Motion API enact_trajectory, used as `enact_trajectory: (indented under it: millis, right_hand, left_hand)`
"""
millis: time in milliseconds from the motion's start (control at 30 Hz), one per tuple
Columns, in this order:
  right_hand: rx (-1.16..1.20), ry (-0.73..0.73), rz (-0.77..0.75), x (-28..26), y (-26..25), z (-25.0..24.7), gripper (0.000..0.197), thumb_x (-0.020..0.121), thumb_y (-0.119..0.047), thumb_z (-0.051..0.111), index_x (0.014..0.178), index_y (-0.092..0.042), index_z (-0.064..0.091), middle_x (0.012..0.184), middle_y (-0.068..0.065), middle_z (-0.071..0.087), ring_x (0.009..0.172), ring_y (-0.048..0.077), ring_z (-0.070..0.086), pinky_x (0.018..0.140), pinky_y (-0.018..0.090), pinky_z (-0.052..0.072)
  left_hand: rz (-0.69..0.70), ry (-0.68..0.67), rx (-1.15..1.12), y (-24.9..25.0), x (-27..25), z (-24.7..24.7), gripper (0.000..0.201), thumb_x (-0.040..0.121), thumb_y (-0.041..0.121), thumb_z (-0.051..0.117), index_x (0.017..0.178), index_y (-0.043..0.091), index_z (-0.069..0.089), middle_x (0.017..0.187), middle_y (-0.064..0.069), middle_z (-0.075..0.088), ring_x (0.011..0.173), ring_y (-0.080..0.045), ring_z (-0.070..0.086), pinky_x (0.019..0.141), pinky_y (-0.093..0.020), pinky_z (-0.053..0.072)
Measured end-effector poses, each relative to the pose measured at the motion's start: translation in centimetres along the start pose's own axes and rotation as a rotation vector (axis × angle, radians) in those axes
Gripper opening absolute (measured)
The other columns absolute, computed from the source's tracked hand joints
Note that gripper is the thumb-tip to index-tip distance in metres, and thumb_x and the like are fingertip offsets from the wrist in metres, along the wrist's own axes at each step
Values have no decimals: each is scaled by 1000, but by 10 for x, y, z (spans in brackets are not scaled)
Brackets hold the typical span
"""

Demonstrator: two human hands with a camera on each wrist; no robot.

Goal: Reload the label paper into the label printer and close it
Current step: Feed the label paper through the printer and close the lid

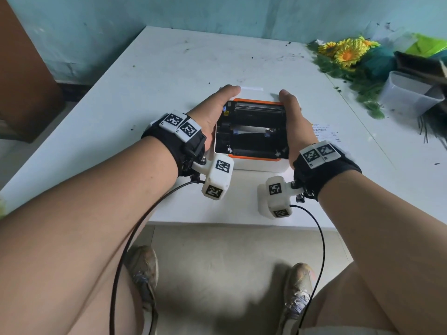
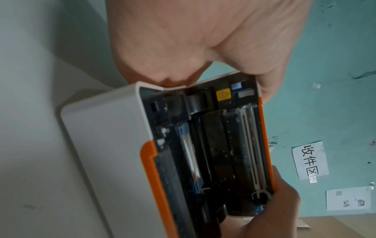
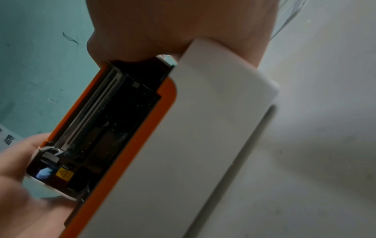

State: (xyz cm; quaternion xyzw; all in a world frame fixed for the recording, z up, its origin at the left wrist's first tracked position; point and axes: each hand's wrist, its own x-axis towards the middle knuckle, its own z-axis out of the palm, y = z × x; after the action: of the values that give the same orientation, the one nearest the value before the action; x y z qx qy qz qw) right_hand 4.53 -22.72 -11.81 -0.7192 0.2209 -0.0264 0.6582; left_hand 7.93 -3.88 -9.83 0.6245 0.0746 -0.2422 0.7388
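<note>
A white label printer (image 1: pixel 251 163) with orange trim stands open on the white table (image 1: pixel 169 68), its black inside (image 1: pixel 251 139) facing up. A narrow white band (image 1: pixel 249 129) runs between small blue guides inside; I cannot tell if it is label paper. My left hand (image 1: pixel 217 110) grips the printer's left side and my right hand (image 1: pixel 294 117) its right side, thumbs along the top edges and fingers hidden behind. The left wrist view shows my left palm (image 2: pixel 193 40) on the printer (image 2: pixel 105 161). In the right wrist view my right hand (image 3: pixel 162 24) holds the printer (image 3: pixel 193 145).
A printed label sheet (image 1: pixel 324 132) lies on the table right of the printer, and a white strip (image 1: pixel 251 88) just beyond it. Artificial sunflowers (image 1: pixel 346 52) and a clear plastic tub (image 1: pixel 408 93) crowd the far right. The table's near edge (image 1: pixel 242 222) is close to my wrists.
</note>
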Motion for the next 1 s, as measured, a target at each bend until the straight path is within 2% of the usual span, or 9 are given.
enact_trajectory:
  millis: [200,333,433,533,667,800,867,933,1000]
  right_hand:
    - [10,-12,-8,-2,1,-1,76,67,-87,62,105,-25,82,99,6,87,93,30,85,99,50,63]
    - [16,-43,21,-6,1,-1,74,70,-87,62,106,-25,83,101,8,87,95,30,84,100,48,63]
    - [25,-55,39,-8,0,-1,73,73,-86,61,110,-27,82,99,6,87,92,28,85,98,44,63]
    - [23,-57,46,-7,0,-1,77,68,-88,61,111,-27,81,100,6,87,92,29,85,99,45,62]
    - [28,-86,41,-6,1,-1,79,67,-89,61,112,-27,82,103,8,87,95,30,84,102,47,61]
    - [42,-114,33,-2,1,-3,79,66,-87,65,115,-27,82,107,9,86,100,31,84,106,50,58]
    - [46,-126,26,-1,1,-3,78,69,-86,65,117,-26,82,108,9,86,102,32,83,107,50,58]
    - [43,-127,22,-2,2,-4,75,71,-85,64,115,-26,82,107,9,86,101,31,84,107,50,58]
    - [38,-127,19,-4,1,-3,72,74,-84,62,113,-27,82,106,8,86,100,31,84,106,49,59]
  left_hand:
    - [-8,15,-22,-1,-1,1,37,93,55,70,111,23,72,107,-10,78,113,-37,76,102,-58,57]
    - [-6,35,-52,-1,-5,5,31,96,52,70,111,25,66,93,-7,75,87,-30,76,78,-47,65]
    - [-4,43,-43,-2,-8,7,33,95,54,69,115,27,68,95,-6,75,77,-27,76,60,-41,66]
    - [3,57,-28,-3,-10,9,48,96,56,67,135,28,67,115,-5,75,87,-25,76,58,-35,65]
    - [-6,54,-29,-4,-11,9,39,97,57,66,119,25,69,101,-5,77,76,-24,77,55,-34,64]
    - [2,32,-18,-5,-5,7,51,94,59,67,133,26,67,123,-5,74,97,-26,77,61,-37,66]
    - [6,31,-22,-6,-1,6,66,87,63,71,143,29,63,138,-3,70,113,-26,74,79,-43,66]
    - [19,48,-18,-8,4,6,85,74,68,76,150,34,58,156,-2,58,135,-27,63,103,-53,57]
    - [36,58,-18,-10,7,5,92,66,70,78,150,39,58,161,0,52,144,-28,55,111,-57,50]
